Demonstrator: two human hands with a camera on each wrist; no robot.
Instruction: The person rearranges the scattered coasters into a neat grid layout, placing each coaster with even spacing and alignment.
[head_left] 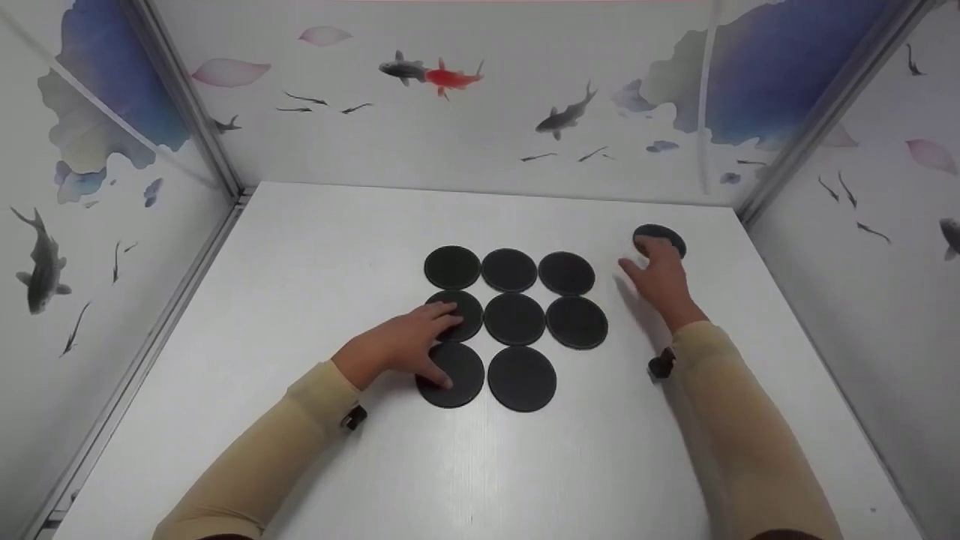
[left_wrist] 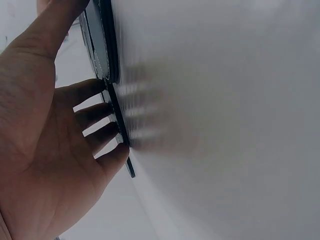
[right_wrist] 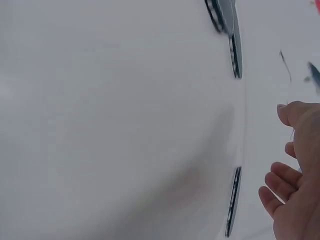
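Observation:
Several flat black round discs lie close together on the white table, in two rows of three with a front row of two. My left hand [head_left: 405, 341] rests on the left side, fingertips on the middle-row left disc [head_left: 471, 319] and thumb on the front-row left disc [head_left: 459, 364]. In the left wrist view its fingers [left_wrist: 95, 112] look spread and fairly straight. Over at the far right, my right hand [head_left: 664, 281] hovers by a separate black disc [head_left: 661, 229]. The right wrist view shows that disc [right_wrist: 233, 202] flat on the table, apart from the loosely bent fingers [right_wrist: 280, 187].
Beside the front row's left disc lies another disc [head_left: 523, 379]. White panels [head_left: 480, 161] printed with fish and petals stand behind the table [head_left: 337, 225] and at both sides. Metal corner posts [head_left: 191, 105] join the panels.

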